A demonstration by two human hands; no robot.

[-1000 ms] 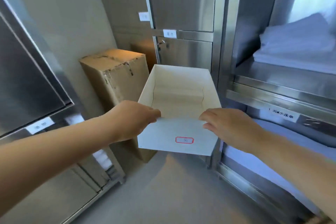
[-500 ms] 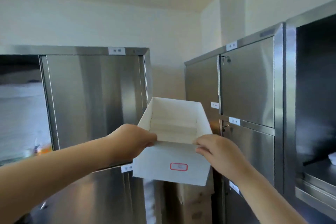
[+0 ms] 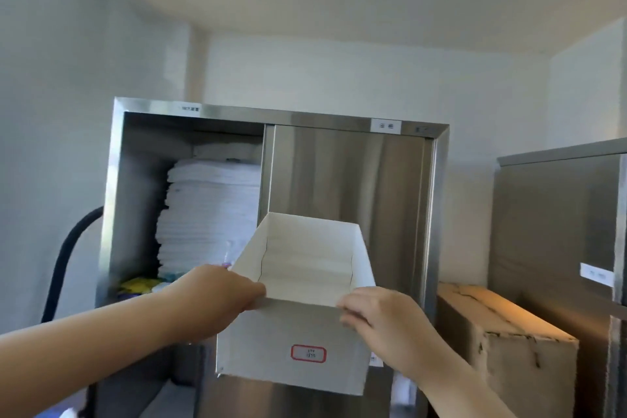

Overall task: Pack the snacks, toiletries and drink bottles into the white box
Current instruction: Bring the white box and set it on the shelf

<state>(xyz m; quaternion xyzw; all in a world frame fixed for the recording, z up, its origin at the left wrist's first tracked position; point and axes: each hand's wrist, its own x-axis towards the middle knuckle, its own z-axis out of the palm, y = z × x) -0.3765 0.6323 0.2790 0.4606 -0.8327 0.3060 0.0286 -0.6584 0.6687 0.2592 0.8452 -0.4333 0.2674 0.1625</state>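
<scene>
An open white box [image 3: 291,336] with a red-framed label on its near wall is held up in front of me, nothing visible inside. My left hand [image 3: 217,299] grips the near rim at its left corner. My right hand [image 3: 376,319] pinches the near rim at its right corner. Behind the box, in the open left bay of a steel cabinet [image 3: 346,180], colourful packets [image 3: 137,286] lie on a shelf below a stack of white towels [image 3: 207,214]. A small bottle or packet beside the towels is partly hidden by the box.
A worn cardboard carton [image 3: 502,346] stands at the right, between the cabinet and a second steel cabinet [image 3: 559,231]. A black hose [image 3: 64,258] curves along the left wall. The cabinet's right door is closed.
The view has swung up and left, from the floor and carton to the open cabinet bay with towels. Both hands keep the same hold on the box.
</scene>
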